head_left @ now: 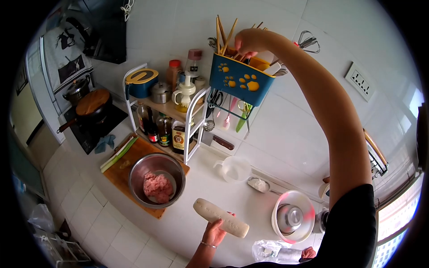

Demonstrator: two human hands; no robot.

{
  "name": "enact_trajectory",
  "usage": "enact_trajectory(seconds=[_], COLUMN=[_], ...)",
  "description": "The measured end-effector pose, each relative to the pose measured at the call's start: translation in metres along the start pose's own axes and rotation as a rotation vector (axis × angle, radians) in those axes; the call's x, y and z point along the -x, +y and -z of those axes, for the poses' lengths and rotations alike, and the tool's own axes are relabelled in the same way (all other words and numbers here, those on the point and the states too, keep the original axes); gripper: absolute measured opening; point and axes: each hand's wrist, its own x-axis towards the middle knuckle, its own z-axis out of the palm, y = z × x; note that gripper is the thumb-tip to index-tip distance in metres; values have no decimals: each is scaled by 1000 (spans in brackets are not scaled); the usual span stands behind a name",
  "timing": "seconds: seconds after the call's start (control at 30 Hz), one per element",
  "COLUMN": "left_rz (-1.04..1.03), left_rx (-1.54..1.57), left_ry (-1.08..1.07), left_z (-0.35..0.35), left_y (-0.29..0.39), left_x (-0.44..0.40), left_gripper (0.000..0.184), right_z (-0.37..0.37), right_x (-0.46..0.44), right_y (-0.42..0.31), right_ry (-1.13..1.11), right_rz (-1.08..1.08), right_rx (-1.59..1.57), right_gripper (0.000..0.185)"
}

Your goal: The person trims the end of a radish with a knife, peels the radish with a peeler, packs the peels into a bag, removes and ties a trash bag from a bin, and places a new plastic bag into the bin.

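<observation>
"Two hands to account for. State the condition of the left."

"My left hand [214,233] is grasping a pale roll [221,217], thumb on the near side and fingertips showing along the far side. The roll is held at a slant above the white counter [201,184]. Its surface bears small dents; I cannot confirm its material."

"And the right?"

"My right hand [252,41] is raised to the blue utensil holder [241,79] on the wall, fingers pointing down at its mouth, just beside the upright chopsticks [218,35]. Whether the fingers have closed on anything I cannot tell; the hand itself hides the contact."

"Items on the counter?"

"To the left, a cutting board [117,176] carries a metal bowl [133,184] and a green onion [119,154]. Minced meat [157,186] lies in that bowl. Behind the board stands a white rack [193,129] of bottles and jars. Near the wall I record a translucent jug [235,169] and, just beside it, a scoop of white powder [259,184]."

"Right side?"

"One clear bowl with pink tinting [308,230], a smaller metal vessel [290,217] inside it. Near it, towards me, lies a crumpled plastic bag [266,251]."
</observation>
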Motion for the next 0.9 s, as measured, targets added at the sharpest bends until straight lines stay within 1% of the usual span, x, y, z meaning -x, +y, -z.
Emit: enact_trajectory(seconds=[0.07, 0.1, 0.13, 0.2, 0.23, 0.3, 0.33, 0.37, 0.43, 0.47, 0.53, 0.57, 0.6, 0.67, 0.7, 0.73, 0.77, 0.83, 0.87, 0.9], left_rz=[1, 12, 23, 30, 37, 40, 43, 47, 49, 54, 42, 34, 32, 33, 34, 29, 24, 14, 8, 5], left_rx=[-3, -7, -11, -17, -23, -56, -84, -82, -71, -66, -67, -70, -70, -74, -72, -78, -85, -117, -139, -172], left_ry=[-17, -19, -22, -33, -41, -41, -40, -49, -47, -45, -52, -63, -56, -74, -67, -59, -51, -52, -57, -62], left_z=[-2, -2, -3, -7, -9, -9, -8, -8, -8, -8, -8, -7, -6, -4, -5, -7, -9, -15, -18, -21], left_y=[-2, -3, -3, -4, -5, -8, -8, -8, -9, -9, -9, -9, -9, -10, -11, -11, -12, -12, -13, -14], left_x=[-1, -1, -1, -1, 0, 1, 2, 2, 2, 3, 3, 4, 5, 9, 12, 14, 16, 18, 18, 18], left_gripper=[46, 46, 45, 45, 46, 44, 44, 44, 44, 44, 45, 45, 45, 46, 46, 48, 50, 54, 56, 59], right_z=[0, -6, -10, -14, -10, -2, -6, -12, -22, -28, -35, -41, -40, -36, -34, -27, -18, -21, -16, -23], right_x=[14, 21, 18, 11, 12, 12, 0, -11, -19, -17, -15, -20, -22, -25, -30, -40, -44, -30, 3, 40], right_y=[-7, -6, 0, 9, 7, 0, 8, 11, 8, 3, -3, 4, 11, 22, 26, 37, 43, 51, 39, 24], right_ry=[-315, -300, -298, -281, -278, -265, -262, -150, 79, 76, 71, 198, 194, 415, 504, 498, 560, 696, 767, 696], right_rz=[-159, -171, -172, -248, -249, -268, -265, -108, -219, -217, -74, -35, -33, -156, -185, -186, -121, -21, 2, -253], right_rx=[130, 146, 146, -12, -12, 22, 22, 152, -200, -201, -37, 32, 27, -241, -293, -297, -150, -280, -558, -737], right_gripper=[24, 29, 29, 28, 28, 22, 22, 21, 20, 20, 21, 21, 21, 22, 17, 17, 21, 31, 35, 37])
